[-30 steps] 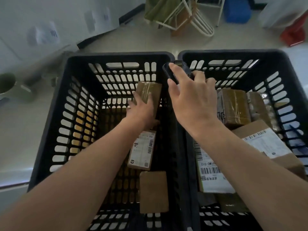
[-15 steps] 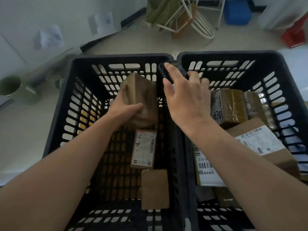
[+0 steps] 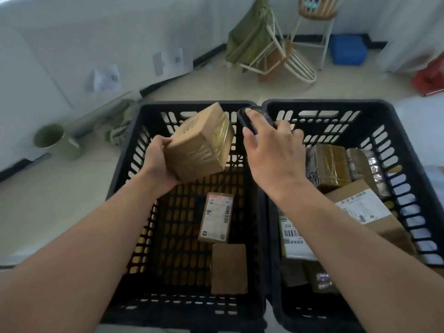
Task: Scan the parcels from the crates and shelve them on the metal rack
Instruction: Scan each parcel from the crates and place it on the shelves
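Observation:
My left hand (image 3: 159, 162) grips a taped brown cardboard parcel (image 3: 200, 144), held tilted above the left black crate (image 3: 125, 164). My right hand (image 3: 274, 150) holds a dark handheld scanner (image 3: 249, 116) over the rims where the two crates meet; most of the device is hidden by my fingers. In the left crate lie a labelled parcel (image 3: 217, 221) and a plain brown one (image 3: 229, 269). The right black crate (image 3: 394, 145) holds several parcels, among them a taped brown box (image 3: 329, 164) and a box with a white label (image 3: 365, 207).
Both crates stand on a pale tiled floor. A green cup (image 3: 56, 141) stands at the left by the wall. Behind the crates are a tipped white chair with green cloth (image 3: 264, 44), a stool (image 3: 314, 25), a blue box (image 3: 348, 49) and something red (image 3: 430, 78) at the right.
My left hand has lifted the taped parcel up out of the left crate and tilted it. My right hand has stayed at the crate rims with the scanner.

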`<state>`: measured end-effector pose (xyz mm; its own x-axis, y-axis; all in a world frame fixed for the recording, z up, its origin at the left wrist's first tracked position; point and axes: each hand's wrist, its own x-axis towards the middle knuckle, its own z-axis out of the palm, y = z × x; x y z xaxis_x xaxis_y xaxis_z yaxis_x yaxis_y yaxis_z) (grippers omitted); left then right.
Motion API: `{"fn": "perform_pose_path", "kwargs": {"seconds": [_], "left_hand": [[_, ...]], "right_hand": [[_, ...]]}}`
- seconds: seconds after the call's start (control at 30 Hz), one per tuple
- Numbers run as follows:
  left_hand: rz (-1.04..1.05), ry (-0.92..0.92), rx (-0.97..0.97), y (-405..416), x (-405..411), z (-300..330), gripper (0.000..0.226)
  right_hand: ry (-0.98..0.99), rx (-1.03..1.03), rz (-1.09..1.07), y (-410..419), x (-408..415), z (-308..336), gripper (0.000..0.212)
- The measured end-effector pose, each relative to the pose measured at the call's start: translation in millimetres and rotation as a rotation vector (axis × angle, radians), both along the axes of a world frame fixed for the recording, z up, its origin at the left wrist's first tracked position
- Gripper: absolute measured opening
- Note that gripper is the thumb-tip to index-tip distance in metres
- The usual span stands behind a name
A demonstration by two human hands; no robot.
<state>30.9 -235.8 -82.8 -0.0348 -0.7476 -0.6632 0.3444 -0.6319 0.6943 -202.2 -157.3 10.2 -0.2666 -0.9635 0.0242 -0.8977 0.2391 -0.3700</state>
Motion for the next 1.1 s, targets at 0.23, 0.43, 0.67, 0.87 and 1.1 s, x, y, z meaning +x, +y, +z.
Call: {"fn": "perform_pose_path", "kwargs": {"seconds": [0.23,0.43,0.67,0.87,1.1], "left_hand": [[0.050,0.378,-0.100,11,0,21,0.056],[-0.054,0.563,-0.240,23,-7,44,0.061],[-0.129,0.399,-0.387,27,0,56,0.077],[-0.275,0.185,-0.500,31,0,76,0.063],[-0.293,-0.007,-0.505,35,-6,105,0.086]], "right_hand": [[-0.031,0.020,-0.003,8,-4,10,0.050],[-0.135,0.039,0.068,14,0,17,0.051],[-0.272,0.052,0.134,18,-2,22,0.056],[-0.282,0.036,0.169,20,-5,24,0.056],[-0.339,0.048,0.152,22,-12,31,0.055]]}}
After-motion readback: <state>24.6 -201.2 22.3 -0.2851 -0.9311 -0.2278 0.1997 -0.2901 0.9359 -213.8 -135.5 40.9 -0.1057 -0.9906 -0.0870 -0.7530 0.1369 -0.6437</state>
